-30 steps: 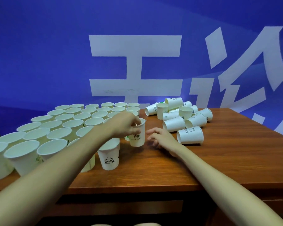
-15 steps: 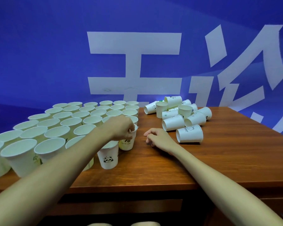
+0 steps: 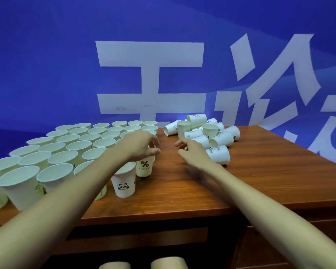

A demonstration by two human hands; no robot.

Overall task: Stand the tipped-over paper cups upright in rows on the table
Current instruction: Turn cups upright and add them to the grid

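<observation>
Under the left hand [image 3: 142,145], curled fingers hide the "%" cup [image 3: 144,167] rim. Blurry right hand [image 3: 192,151] hangs loose beside tipped cups [image 3: 218,154].

1. One view only: a wide-angle camera worn on the person's head, so no second view overlaps it.
2. The camera sits above the near edge of the desk [image 3: 250,183] and faces forward and slightly down across it.
3. Both forearms enter from the bottom corners and converge near the frame centre, close to the lens.
4. The blue wall [image 3: 47,65] with large white characters fills the upper half, straight ahead beyond the desk's far edge.
5. Wide-angle distortion curves the desk edges toward the frame borders.
</observation>
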